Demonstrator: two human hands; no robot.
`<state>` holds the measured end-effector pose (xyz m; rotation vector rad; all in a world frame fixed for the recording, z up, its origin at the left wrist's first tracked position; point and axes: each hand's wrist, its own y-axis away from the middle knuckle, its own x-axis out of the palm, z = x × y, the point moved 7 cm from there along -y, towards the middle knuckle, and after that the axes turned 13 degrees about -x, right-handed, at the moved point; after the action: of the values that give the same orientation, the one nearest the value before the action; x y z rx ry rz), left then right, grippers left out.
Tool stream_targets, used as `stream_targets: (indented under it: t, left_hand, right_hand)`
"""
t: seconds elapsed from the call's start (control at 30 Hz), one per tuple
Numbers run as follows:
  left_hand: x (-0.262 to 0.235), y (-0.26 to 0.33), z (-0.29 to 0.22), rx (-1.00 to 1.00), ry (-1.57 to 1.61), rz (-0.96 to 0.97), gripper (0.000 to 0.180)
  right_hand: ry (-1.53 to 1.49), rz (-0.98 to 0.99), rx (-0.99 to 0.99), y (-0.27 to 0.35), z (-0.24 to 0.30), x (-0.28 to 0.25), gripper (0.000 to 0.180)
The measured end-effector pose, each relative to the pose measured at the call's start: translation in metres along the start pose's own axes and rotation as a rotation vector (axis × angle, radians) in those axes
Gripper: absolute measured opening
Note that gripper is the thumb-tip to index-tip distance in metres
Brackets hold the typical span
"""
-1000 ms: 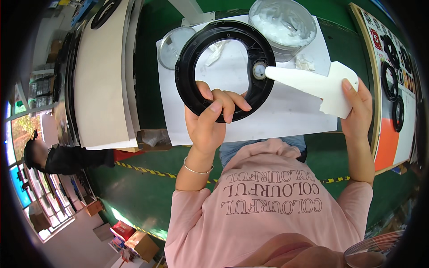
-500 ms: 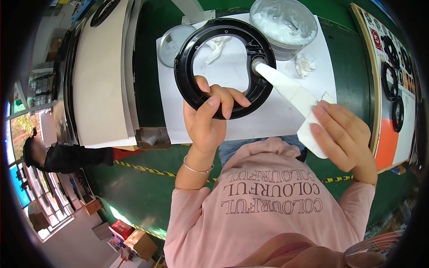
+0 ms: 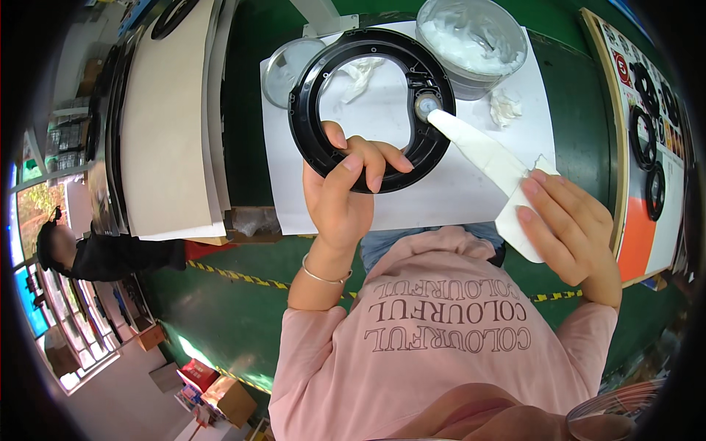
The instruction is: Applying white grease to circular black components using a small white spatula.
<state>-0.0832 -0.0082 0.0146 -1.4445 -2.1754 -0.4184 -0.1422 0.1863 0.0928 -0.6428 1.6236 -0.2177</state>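
Note:
My left hand [image 3: 342, 191] grips the lower side of a black plastic ring-shaped housing [image 3: 303, 121], thumb and fingers curled around its rim. The ring is held up over a white sheet [image 3: 294, 195] on the bench. On its right inner side sits a small round metal seat [image 3: 425, 104] with a pale centre. My right hand [image 3: 566, 224] is closed on a white tapered spatula [image 3: 478, 151] that looks wrapped in paper. The spatula's narrow tip lies at the lower right edge of the metal seat; whether it touches cannot be told.
Behind the ring stands a clear round tub [image 3: 471, 87] of white paste. A clear round lid [image 3: 283, 62] lies to its left, with crumpled tissue [image 3: 505, 109] below the tub. Cardboard sheets [image 3: 165, 125] stand at left, a display board [image 3: 654, 235] at right. Another person [image 3: 110, 257] is far left.
The spatula tip has drawn back slightly to the right and down, uncovering the pale middle of the metal seat. My left hand and the ring have hardly moved.

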Motion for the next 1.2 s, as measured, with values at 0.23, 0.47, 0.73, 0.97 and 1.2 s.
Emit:
stream_targets:
  t: [0.23, 0.47, 0.73, 0.97, 1.2]
  left_hand:
    - [0.003, -0.002, 0.0, 0.002, -0.01, 0.012, 0.012]
    - [0.001, -0.002, 0.0, -0.007, 0.004, 0.013, 0.012]
    - [0.002, -0.001, -0.001, -0.012, -0.016, 0.018, 0.013]
    - [-0.001, -0.001, 0.0, 0.011, -0.008, 0.023, 0.013]
    - [-0.001, -0.001, 0.0, -0.04, 0.12, 0.042, 0.013]
  right_hand:
    - [-0.004, -0.005, 0.004, -0.003, -0.001, 0.002, 0.023]
    - [-0.029, 0.006, 0.039, 0.002, -0.009, -0.006, 0.021]
    - [-0.024, 0.001, -0.016, 0.003, -0.001, 0.003, 0.022]
    - [-0.134, 0.013, 0.09, 0.009, -0.013, -0.008, 0.027]
    - [-0.834, -0.797, 1.105, 0.079, -0.054, 0.003, 0.028]
